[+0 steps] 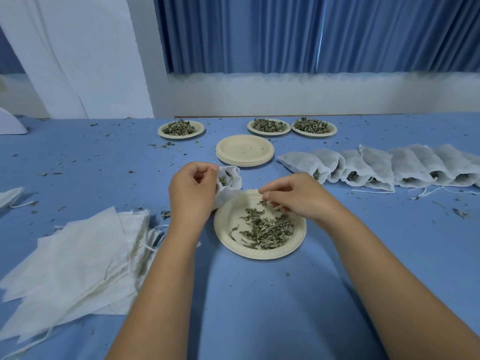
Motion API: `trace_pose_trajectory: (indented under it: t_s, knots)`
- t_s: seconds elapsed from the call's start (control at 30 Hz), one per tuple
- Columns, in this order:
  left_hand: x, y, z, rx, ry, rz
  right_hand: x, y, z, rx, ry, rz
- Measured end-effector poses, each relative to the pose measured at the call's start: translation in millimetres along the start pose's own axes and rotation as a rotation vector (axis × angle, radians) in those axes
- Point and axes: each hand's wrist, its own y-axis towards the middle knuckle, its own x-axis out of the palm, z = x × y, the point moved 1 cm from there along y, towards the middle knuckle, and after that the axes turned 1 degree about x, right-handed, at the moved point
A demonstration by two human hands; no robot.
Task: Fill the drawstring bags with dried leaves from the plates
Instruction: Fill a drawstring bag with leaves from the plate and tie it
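The blue-covered table (259,294) carries everything. At the left lies 1 loose pile of empty bags (78,255), flat and overlapping, too many layers to count, with 1 more bag (9,196) at the left edge. At the right, 1 row of filled bags (389,167) runs to the frame edge, at least 7 of them, each leaning on the next with dark leaves showing at the mouths. Plates come in 3 groups. 1 near plate (226,229) holds a thin scatter of dried leaves (267,229) and sits between the forearms. 1 stack of empty plates (244,162) stands behind it, its number unclear. At the back, 3 heaped plates sit in a line: 1 on the left (181,137), then 2 just beside each other on the right (268,133) (314,135). The left hand (192,188) grips 1 open drawstring bag (231,178), which rests against the near plate's far-left rim with a few leaves inside. The right hand (298,196) hangs over that plate, fingertips pinched together on a few leaves. Leaf crumbs speckle the table.
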Motion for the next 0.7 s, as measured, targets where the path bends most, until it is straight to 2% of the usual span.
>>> trace_pose_trajectory:
  t_s: [0.07,0.2,0.27,0.5,0.6,0.7]
  knots:
    - [-2,1,-1,0.003,-0.017,0.021,3,-1,-2,-0.079,-0.211,-0.056]
    - [2,0,-1,0.030,0.019,-0.005,12,-7,-1,-0.092,-0.515,-0.373]
    - [3,0,-1,0.053,0.041,-0.019,14,-10,0,-0.117,-0.603,-0.451]
    - [6,-2,-2,0.086,0.086,-0.054,20,-13,-7,-0.232,-0.598,-0.337]
    - [6,-2,-2,0.097,0.084,-0.056,9,-15,-10,-0.185,-0.635,-0.305]
    - [6,-3,-1,0.097,0.087,-0.058,0,-18,-8,-0.066,-0.769,-0.347]
